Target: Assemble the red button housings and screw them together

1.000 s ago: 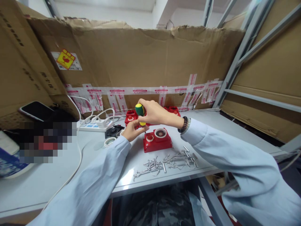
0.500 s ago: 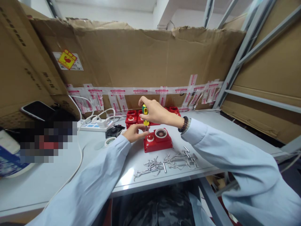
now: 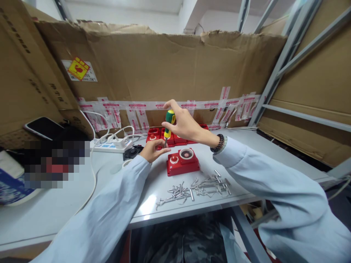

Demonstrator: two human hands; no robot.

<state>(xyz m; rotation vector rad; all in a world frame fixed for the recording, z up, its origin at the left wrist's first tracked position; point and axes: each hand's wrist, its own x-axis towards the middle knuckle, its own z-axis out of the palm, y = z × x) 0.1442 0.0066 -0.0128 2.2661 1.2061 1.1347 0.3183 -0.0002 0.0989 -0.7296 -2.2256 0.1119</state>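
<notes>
My right hand (image 3: 185, 122) holds a green and yellow screwdriver (image 3: 169, 123) upright by its handle, with the index finger raised over the top. At the screwdriver's shaft, the fingers of my left hand (image 3: 154, 149) are pinched together; whether a small part is also between them is too small to tell. Just right of and below the fingertips sits a red device (image 3: 183, 168) with a red dome and a round, white-rimmed opening. Loose screws (image 3: 178, 191) and metal pins with pale cords (image 3: 212, 185) lie in front of it.
Several red devices (image 3: 153, 136) stand in a row at the back, before a taped cardboard wall (image 3: 170, 69). To the left are a white power strip (image 3: 111, 145) with cables, a black part (image 3: 133, 152) and a phone (image 3: 44, 128). A metal frame rises at right.
The screwdriver and both hands have risen off the red device and shifted slightly left. The red device has moved slightly left and back.
</notes>
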